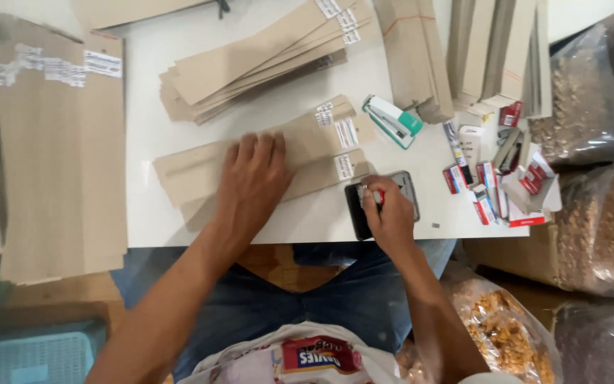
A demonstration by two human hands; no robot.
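While the left hand (252,183) lay flat with fingers spread on a small stack of flat brown paper bags (264,165) at the near edge of the white table (151,85), the right hand (391,213) pinched a small red-and-white object over a dark pad (355,213), apparently a stamp pad. Judging by the fanned pile of labelled bags (264,60) behind, part of the work looked done, though bundles (413,50) remained. The bags were long, narrow and creased, with white labels at one end.

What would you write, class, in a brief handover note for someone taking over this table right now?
Left hand: flat, palm down, pressing the brown paper bags on the white table.
Right hand: pinching a small red-and-white item over a dark pad.
Done: labels show on several bags.
Left: cannot tell how many.
Nearby: stapler, small boxes.
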